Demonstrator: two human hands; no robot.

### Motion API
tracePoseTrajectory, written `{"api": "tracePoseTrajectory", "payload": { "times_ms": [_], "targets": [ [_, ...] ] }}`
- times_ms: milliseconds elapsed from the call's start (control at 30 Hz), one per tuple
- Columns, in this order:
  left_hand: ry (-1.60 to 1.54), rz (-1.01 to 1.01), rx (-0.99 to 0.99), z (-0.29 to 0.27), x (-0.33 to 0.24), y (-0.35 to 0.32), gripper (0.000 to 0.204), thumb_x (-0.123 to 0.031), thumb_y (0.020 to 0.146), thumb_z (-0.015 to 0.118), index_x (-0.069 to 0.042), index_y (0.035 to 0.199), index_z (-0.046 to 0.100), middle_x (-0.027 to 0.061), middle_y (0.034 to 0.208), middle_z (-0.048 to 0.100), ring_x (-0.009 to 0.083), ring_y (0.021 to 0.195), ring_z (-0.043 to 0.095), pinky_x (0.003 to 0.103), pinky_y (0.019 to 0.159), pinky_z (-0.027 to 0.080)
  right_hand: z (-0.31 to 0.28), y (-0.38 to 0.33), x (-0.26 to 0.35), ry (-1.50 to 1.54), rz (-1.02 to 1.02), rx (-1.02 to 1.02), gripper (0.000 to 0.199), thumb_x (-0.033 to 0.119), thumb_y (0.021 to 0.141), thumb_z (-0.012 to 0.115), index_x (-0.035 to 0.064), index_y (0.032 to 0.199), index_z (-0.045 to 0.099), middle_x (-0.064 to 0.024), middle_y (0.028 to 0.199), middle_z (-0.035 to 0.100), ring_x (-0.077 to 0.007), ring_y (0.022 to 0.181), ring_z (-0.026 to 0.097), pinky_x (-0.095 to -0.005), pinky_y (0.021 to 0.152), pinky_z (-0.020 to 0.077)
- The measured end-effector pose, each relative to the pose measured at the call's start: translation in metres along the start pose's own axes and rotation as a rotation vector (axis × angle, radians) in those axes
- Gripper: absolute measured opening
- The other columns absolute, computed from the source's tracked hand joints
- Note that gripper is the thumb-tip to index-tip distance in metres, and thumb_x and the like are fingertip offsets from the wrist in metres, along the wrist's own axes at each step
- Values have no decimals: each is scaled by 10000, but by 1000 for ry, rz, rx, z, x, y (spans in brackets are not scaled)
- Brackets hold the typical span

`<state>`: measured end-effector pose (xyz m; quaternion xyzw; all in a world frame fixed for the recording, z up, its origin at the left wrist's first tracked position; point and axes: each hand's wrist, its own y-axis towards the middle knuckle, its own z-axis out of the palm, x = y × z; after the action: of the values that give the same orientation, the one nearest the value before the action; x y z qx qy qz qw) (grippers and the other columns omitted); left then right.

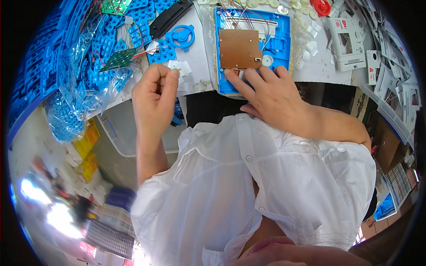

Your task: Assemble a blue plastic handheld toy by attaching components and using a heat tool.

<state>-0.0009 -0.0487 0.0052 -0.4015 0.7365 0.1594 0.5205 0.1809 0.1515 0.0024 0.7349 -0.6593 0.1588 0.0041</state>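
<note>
White buttoned shirt (306,177) fills six o'clock. At one, right hand (277,99) spreads fingers on blue rectangular plastic housing (276,46); left hand (155,95), fingers pressed together.

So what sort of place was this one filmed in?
Probably a small electronics assembly workshop: a brown board sits in an open blue casing, a green circuit board lies to its left, and white plastic panels lie to the right.

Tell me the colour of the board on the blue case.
The board is brown, best seen in the head view.
</note>
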Motion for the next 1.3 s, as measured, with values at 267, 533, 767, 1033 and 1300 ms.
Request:
{"api": "tracePoseTrajectory", "payload": {
  "times_ms": [267, 533, 767, 1033, 1300],
  "targets": [
    [26, -11, 47, 6, -3, 4, 185, -86, 971, 681, -27, 820, 591, -55, 624, 421, 37, 582, 329, 243, 515, 265, 11, 1, 4, -233, -22, -44, 757, 233, 833, 739, 127, 1523, 450, -33, 1055, 549, -197, 937, 577, -375, 753, 419],
    [21, 43, 72, 9, -1, 6, 180, -89, 971, 682, -26, 825, 596, -55, 624, 429, 38, 583, 335, 244, 517, 272, 2, 0, -5, 22, -18, -92, 746, 225, 806, 753, 107, 1489, 479, -18, 1054, 566, -194, 931, 601, -371, 755, 424],
    [12, -2, 50, 6, -2, 9, 186, -108, 971, 687, -24, 826, 607, -50, 628, 442, 39, 580, 350, 242, 522, 279, 3, -13, -9, 22, -41, -66, 860, 309, 750, 831, 57, 1489, 471, -38, 1190, 571, -205, 1092, 555, -354, 848, 432],
    [822, -37, 636, -25, -1, -5, 170, -186, 888, 647, -31, 828, 686, 193, 760, 675, 364, 666, 662, 496, 622, 504, 8, -15, -12, 70, -36, -52, 805, 280, 759, 820, 41, 1460, 506, -57, 1229, 565, -216, 1115, 545, -344, 838, 465],
    [1155, 56, 1025, 9, 49, -43, 146, -136, 807, 648, -59, 877, 751, 195, 821, 724, 379, 817, 726, 482, 735, 588, 2, -3, -8, -61, -64, -220, 634, 179, 769, 738, 119, 1377, 571, -37, 998, 559, -193, 906, 575, -337, 633, 479]
  ]
}}
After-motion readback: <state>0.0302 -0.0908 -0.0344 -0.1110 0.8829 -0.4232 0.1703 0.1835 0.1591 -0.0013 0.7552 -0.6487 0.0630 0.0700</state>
